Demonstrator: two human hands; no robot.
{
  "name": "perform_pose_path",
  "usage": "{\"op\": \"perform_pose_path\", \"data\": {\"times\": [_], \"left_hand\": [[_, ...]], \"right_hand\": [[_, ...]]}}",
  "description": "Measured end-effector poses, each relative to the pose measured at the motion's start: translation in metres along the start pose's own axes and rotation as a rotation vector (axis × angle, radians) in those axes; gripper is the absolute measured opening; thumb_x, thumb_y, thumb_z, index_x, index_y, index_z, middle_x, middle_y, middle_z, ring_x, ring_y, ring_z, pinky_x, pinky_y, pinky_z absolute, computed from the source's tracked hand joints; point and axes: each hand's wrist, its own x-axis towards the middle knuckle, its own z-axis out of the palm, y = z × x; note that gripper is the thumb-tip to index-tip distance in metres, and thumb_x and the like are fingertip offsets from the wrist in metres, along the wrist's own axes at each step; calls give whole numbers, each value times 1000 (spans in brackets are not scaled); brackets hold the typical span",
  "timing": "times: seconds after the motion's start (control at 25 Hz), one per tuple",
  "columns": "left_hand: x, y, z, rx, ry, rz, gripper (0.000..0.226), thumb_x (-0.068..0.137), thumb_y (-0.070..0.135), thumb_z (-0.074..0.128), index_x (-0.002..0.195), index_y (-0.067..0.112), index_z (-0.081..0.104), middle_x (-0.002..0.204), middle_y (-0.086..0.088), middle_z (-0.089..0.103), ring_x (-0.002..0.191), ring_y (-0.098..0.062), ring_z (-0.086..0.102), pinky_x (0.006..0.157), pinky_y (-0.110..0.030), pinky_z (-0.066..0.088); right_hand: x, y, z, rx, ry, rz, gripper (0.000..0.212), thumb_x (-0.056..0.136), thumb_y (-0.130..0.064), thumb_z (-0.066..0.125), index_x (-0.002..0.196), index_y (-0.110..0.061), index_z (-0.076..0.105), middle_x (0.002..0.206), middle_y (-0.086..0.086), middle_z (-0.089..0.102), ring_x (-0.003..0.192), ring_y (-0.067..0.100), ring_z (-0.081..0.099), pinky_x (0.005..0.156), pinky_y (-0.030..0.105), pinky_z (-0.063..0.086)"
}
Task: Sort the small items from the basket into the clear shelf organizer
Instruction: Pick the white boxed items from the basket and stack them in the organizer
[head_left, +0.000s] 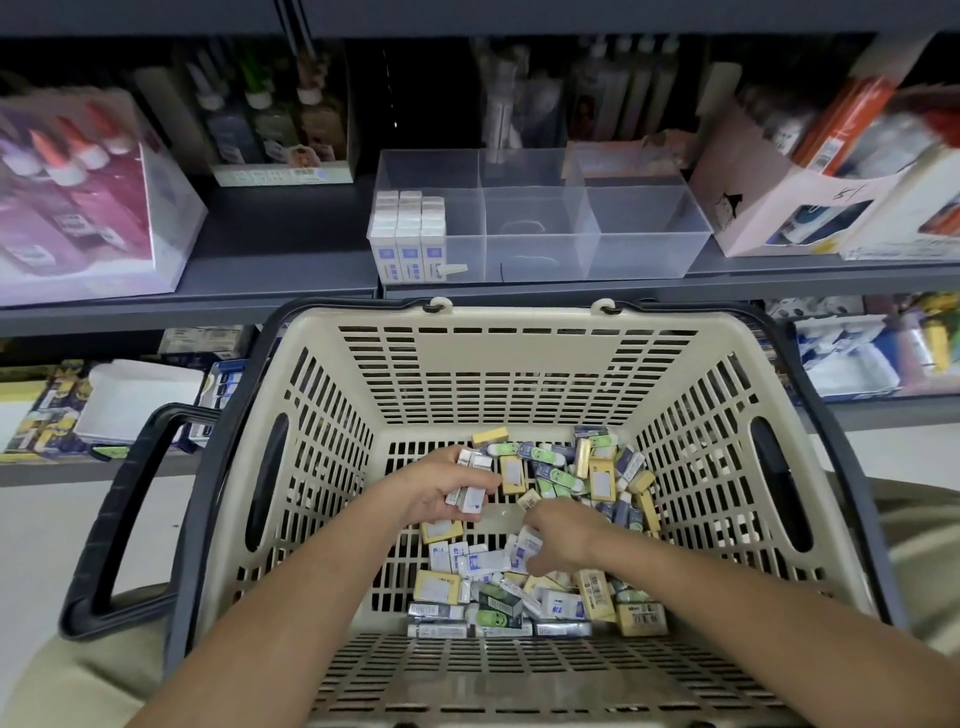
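White boxed items (470, 480) lie inside the left hand's (441, 488) grip

Basket (519, 374): beige slotted plastic, black handles folded down, below the shelf edge.
Small items (566, 478): white, yellow and green packets (erasers, apparently) heaped loose on its floor.
Clear shelf organizer (540, 218): three-sectioned; white boxes (410, 234) upright in the left section.

Only legible mark: handwritten "51", prob., on the pink cardboard box (810, 208) at shelf right. Small boxes in basket (498, 374) show barcodes, print too blurred to read.
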Motion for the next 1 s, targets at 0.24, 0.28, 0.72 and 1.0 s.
{"op": "perform_pose_path", "data": {"times": [0.24,0.28,0.72,1.0], "left_hand": [[-13,12,0,-165,-64,60,48,74,23,76,116,11,56,99,-9,71,90,-22,69,67,-36,57],[-15,16,0,-205,-118,69,51,73,28,75,117,11,57,101,-11,70,93,-25,69,69,-38,58],[-30,47,9,-342,-114,211,47,64,26,80,106,12,63,82,-9,72,74,-23,71,63,-40,57],[-51,78,-2,-407,-29,372,30,72,16,72,100,10,62,82,-11,73,67,-21,70,53,-32,57]], "right_hand": [[-3,7,-63,789,190,-59,20,76,-13,74,94,-13,66,86,2,70,71,12,65,65,23,53],[-4,6,-69,907,206,-104,21,76,-11,74,95,-12,66,88,2,71,74,13,66,68,23,54],[-20,-14,-108,937,387,-314,27,74,-3,73,96,-17,63,86,6,65,75,14,58,73,21,51],[-35,-12,-138,981,419,-280,17,90,-7,56,100,-20,57,91,-1,69,77,7,66,65,17,52]]}}
